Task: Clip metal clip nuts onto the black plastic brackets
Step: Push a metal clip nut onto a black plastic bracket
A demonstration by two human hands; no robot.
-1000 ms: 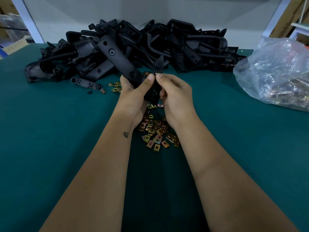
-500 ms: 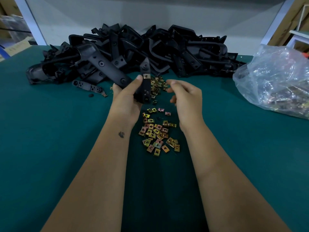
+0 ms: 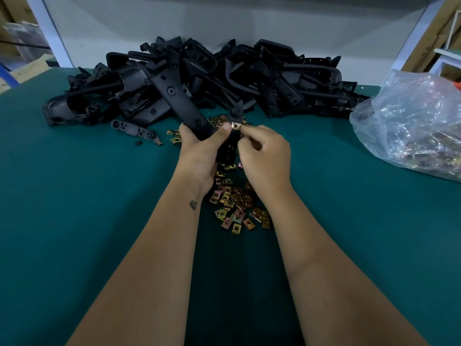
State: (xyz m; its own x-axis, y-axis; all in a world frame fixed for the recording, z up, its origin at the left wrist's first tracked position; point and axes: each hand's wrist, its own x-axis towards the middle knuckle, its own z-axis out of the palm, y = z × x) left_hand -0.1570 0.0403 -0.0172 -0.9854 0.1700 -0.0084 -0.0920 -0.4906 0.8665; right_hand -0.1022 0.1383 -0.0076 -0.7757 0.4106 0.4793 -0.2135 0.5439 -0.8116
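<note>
A: Where's the bracket (image 3: 185, 106)?
B: In the left hand (image 3: 199, 146), fingers curled round it above the table (image 3: 74, 208), long axis running up-left toward the pile (image 3: 249, 78).
A: The right hand (image 3: 264, 156)?
B: Pinches one nut (image 3: 235, 125) on its short arm.
A: Around?
B: Loose nuts (image 3: 237, 206) below, too many to count; one bag (image 3: 411, 126) right.

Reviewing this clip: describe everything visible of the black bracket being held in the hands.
The held bracket is a matte black moulded plastic piece with a narrow upright tab ending in a pointed tip and a round boss. A longer flat arm with round holes angles up and left. A brass-coloured clip nut sits on the tab below the boss. The left hand grips the bracket, thumb beside the nut; the right hand pinches the nut's right edge. It is held above the loose clip nuts.
</note>
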